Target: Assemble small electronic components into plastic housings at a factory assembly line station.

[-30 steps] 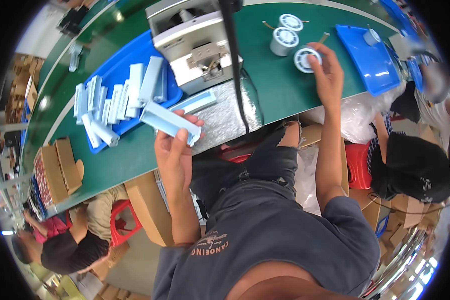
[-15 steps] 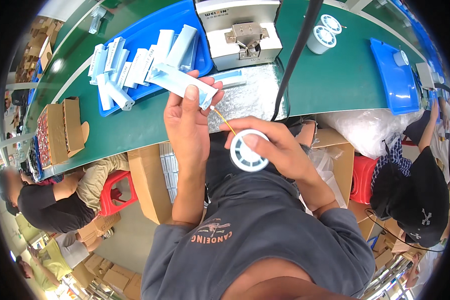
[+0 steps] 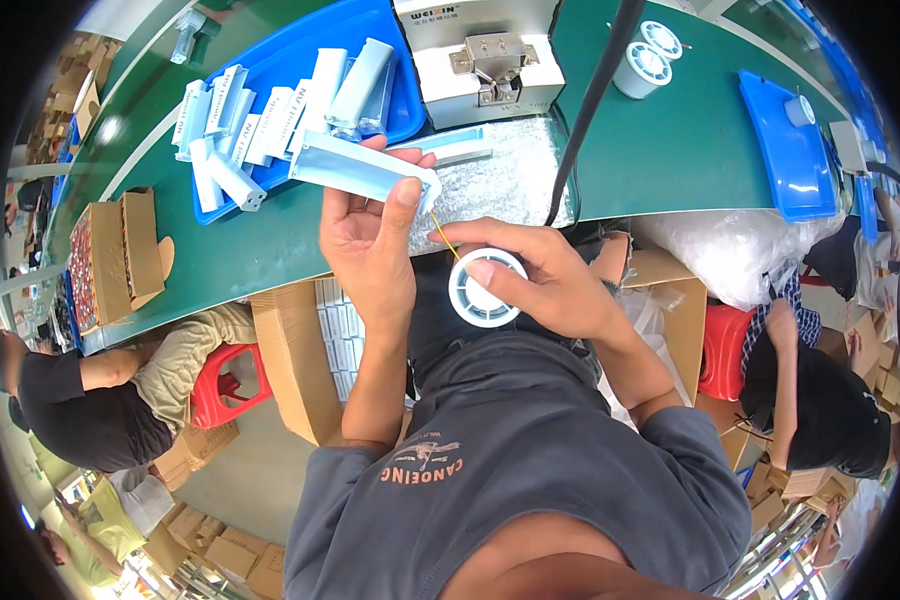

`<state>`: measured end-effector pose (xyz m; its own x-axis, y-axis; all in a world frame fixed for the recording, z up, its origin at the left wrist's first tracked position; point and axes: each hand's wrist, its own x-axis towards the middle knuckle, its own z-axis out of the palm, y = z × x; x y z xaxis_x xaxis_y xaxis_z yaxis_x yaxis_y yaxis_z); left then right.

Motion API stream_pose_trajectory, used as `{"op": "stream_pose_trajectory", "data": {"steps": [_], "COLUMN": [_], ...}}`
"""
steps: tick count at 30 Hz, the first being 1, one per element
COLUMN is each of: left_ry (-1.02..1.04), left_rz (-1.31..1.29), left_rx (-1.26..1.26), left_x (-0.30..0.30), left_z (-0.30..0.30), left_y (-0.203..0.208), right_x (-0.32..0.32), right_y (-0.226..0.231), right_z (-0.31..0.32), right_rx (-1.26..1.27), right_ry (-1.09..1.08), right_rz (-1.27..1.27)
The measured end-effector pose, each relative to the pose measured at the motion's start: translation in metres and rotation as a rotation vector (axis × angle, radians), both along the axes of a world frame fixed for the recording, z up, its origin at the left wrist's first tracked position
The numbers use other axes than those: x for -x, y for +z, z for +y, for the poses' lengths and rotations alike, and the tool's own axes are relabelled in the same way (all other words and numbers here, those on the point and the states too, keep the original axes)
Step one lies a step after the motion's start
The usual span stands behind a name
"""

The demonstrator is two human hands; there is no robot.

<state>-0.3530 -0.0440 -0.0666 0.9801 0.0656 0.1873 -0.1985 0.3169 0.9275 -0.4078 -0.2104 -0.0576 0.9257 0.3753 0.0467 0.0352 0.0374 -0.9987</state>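
My left hand [image 3: 372,235] is closed on one end of a long, narrow pale blue and white housing [image 3: 355,168], its thumb pressed near the right tip and its fingers mostly underneath. From that tip a thin yellow wire [image 3: 444,234] runs down to a white spool [image 3: 484,310]. My right hand [image 3: 550,275] grips the spool, thumb over its spoked face and index finger stretched out beside the wire. Beyond the left hand, several similar housings [image 3: 315,95] lie piled in and over a blue tray [image 3: 407,120]. Another housing [image 3: 457,146] rests on the foil-covered patch of the bench.
A metal-faced machine [image 3: 480,90] stands at the bench's far middle, with a black cable [image 3: 587,120] crossing beside it. More white spools [image 3: 642,75] and a second blue tray [image 3: 792,170] are to the right. Cardboard boxes [image 3: 145,245] stand left; co-workers sit on both sides.
The housing in my left hand has turned more level and shifted slightly left. My right hand has moved the spool a little up and left. The co-worker on the right has moved an arm.
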Motion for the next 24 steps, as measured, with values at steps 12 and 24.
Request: {"op": "stream_pose_trajectory", "data": {"steps": [12,24], "left_ry": [-0.211,-0.218], "left_rz": [0.135,0.028], "left_rx": [0.053,-0.02], "left_x": [0.017,0.022], "left_z": [0.012,0.004], "left_y": [-0.004,0.008], "right_x": [0.006,-0.007], "right_y": [-0.023,-0.024], "right_z": [0.012,0.006], "right_rx": [-0.374,-0.362], "right_ry": [-0.222,-0.249], "right_rz": [0.111,-0.065]}}
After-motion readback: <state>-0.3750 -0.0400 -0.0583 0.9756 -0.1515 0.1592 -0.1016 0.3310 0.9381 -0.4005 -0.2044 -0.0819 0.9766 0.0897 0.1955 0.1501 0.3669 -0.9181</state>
